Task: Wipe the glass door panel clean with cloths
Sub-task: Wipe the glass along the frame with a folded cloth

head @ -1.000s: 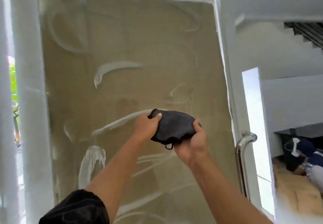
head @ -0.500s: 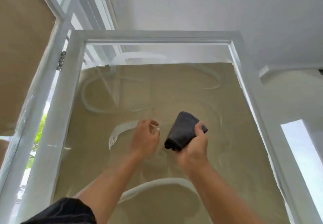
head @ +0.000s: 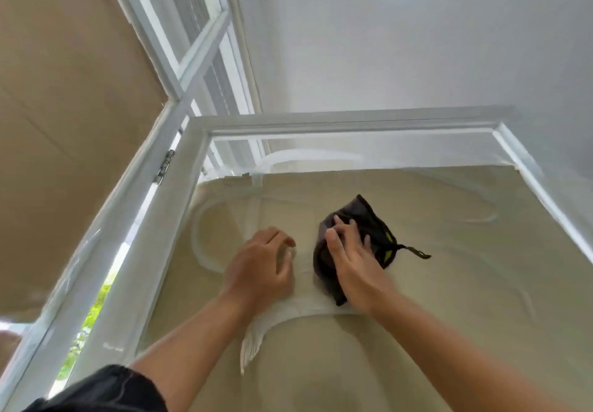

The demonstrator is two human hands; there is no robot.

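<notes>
The glass door panel (head: 449,267) fills the lower half of the view, backed with tan paper and streaked with white foam arcs. A dark grey cloth (head: 375,228) with a small loop tag lies flat against the upper middle of the glass. My right hand (head: 349,257) presses on it with fingers spread and straight. My left hand (head: 260,264) is beside it to the left, fingers loosely bent near the glass and holding nothing.
The white door frame (head: 337,122) runs along the top and both sides of the panel, with a hinge (head: 164,167) at the upper left. A tan-covered panel (head: 64,106) stands to the left. White ceiling is above.
The view has tilted upward to the top of the door. My left hand let go of the cloth. My right hand went from gripping the cloth to pressing it flat, higher on the glass.
</notes>
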